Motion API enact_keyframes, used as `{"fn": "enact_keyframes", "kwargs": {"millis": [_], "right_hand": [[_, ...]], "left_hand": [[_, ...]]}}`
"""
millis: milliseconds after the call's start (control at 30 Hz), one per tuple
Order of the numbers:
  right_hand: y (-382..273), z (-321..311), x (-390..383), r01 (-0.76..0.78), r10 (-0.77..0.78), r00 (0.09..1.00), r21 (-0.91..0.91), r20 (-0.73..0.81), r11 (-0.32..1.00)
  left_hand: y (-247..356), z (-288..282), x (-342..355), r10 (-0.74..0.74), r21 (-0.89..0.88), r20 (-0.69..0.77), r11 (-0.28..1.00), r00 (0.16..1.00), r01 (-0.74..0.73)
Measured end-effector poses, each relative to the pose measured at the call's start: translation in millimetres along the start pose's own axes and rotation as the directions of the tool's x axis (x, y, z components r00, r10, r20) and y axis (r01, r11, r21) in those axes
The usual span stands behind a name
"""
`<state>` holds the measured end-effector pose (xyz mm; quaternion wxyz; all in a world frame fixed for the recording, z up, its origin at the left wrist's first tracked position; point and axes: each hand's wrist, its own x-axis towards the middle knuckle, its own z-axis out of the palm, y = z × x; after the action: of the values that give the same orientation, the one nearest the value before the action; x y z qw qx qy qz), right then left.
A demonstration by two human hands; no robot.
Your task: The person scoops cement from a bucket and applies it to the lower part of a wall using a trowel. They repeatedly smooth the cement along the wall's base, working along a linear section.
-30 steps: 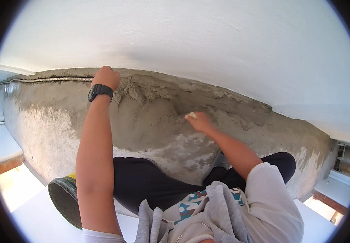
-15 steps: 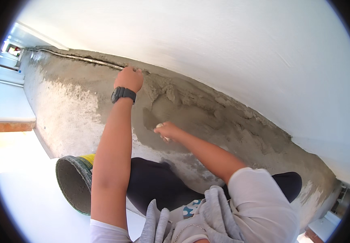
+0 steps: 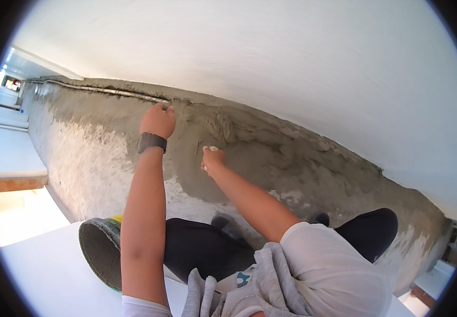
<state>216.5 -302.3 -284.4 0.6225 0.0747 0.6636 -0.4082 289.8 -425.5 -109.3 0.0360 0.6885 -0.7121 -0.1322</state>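
Observation:
Wet grey mortar (image 3: 260,164) is spread in a rough band along the foot of a white wall. My left hand (image 3: 158,121), with a dark watch on the wrist, is closed beside the end of a thin pale pipe (image 3: 117,92). Whatever its fingers hold, if anything, is hidden. Lower and to the right, my right hand (image 3: 215,158) grips the pale handle of a trowel (image 3: 205,168) over the mortar. The trowel's blade blends into the grey and is hard to make out.
A mortar-smeared bucket (image 3: 99,248) with a yellow band lies tilted left of my left forearm. The white wall (image 3: 270,58) rises beyond the mortar. My dark-trousered knees (image 3: 202,248) are bent close to the work, with shoes (image 3: 227,224) on the pale concrete.
My left hand has drawn back toward me and slightly left, showing more of the pipe's end. My right hand has moved up slightly with the trowel. The view has shifted a little.

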Motion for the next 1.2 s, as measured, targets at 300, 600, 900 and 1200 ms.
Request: {"fn": "enact_keyframes", "kwargs": {"millis": [300,600,900,1200], "right_hand": [[46,-148,-1,0.402,-0.714,0.675,-0.719,-0.187,0.568],[-63,-420,-63,0.157,-0.091,0.970,-0.297,0.225,0.942],[-96,-495,-72,-0.225,0.336,0.855,-0.301,0.395,0.927],[-96,-290,-41,0.550,-0.066,0.835,-0.818,0.547,0.172]], "left_hand": [[44,15,6,0.195,0.027,-0.024,0.981,0.980,-0.195],[109,34,-4,0.117,0.031,0.191,0.992,0.974,-0.125],[98,50,10,0.110,0.169,0.276,0.972,0.955,-0.160],[87,10,21,0.202,0.322,0.286,0.900,0.937,-0.293]]}}
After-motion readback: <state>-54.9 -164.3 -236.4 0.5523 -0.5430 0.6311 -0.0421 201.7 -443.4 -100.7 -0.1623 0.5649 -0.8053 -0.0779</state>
